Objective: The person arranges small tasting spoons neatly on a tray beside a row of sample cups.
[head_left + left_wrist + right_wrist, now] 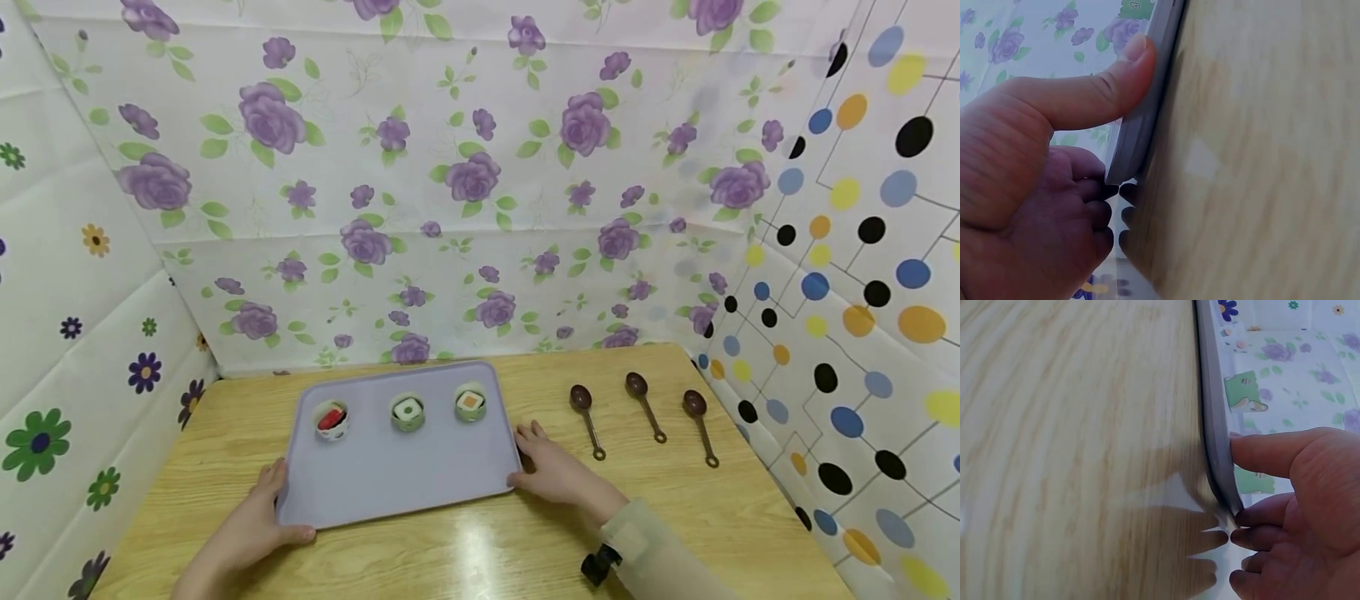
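A lavender rectangular tray (397,487) lies on the wooden table, slightly turned. At its front left corner my left hand (251,525) grips it, the thumb (1132,69) against the front rim and the fingers at the side. My right hand (558,475) holds the front right corner in the same way, its thumb (1266,450) on the rim. On the tray stand three small cups: a whitish one (334,432) with a red piece, a green one (408,424) with a white-and-green piece, and another green one (471,414) with a white-and-orange piece.
Right of the tray lie three dark brown spoons (587,417) (647,407) (702,427), handles toward the front. Floral cloth (420,183) hangs behind the table (420,558); a dotted sheet (862,350) stands at the right and a flowered one (97,333) at the left.
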`<action>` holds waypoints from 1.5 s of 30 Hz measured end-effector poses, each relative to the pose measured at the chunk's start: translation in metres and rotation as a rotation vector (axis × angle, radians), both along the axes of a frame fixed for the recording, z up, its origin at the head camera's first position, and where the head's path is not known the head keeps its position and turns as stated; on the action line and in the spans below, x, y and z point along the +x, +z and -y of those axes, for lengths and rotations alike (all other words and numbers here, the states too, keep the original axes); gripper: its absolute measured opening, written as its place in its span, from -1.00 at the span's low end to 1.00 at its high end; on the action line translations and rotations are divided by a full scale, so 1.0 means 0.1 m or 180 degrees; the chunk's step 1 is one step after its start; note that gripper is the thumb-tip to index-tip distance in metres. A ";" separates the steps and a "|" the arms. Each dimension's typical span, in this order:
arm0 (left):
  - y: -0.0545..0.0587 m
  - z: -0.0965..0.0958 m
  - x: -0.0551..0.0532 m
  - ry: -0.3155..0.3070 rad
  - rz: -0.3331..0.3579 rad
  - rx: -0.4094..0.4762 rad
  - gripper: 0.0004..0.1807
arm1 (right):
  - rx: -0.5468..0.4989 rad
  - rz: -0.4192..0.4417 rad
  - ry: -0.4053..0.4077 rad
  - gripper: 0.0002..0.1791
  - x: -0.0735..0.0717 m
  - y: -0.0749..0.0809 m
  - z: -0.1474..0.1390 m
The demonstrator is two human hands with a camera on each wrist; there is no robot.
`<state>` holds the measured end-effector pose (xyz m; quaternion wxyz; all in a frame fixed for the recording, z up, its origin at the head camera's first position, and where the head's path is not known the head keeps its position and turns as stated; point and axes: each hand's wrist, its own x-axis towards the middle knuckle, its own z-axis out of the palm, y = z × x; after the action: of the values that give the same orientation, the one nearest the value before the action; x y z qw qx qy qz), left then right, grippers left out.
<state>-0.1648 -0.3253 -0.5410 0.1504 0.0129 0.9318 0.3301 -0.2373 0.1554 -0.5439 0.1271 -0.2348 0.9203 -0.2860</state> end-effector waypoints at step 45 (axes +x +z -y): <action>-0.03 -0.29 -0.26 0.0007 -0.0072 0.0238 0.59 | -0.1197 -0.0366 -0.1050 -0.47 -0.11 0.01 -0.58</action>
<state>-0.1910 -0.2961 -0.5444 0.1389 0.0213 0.9205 0.3647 -0.2483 0.2131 -0.5430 -0.0196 -0.1169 0.8825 -0.4551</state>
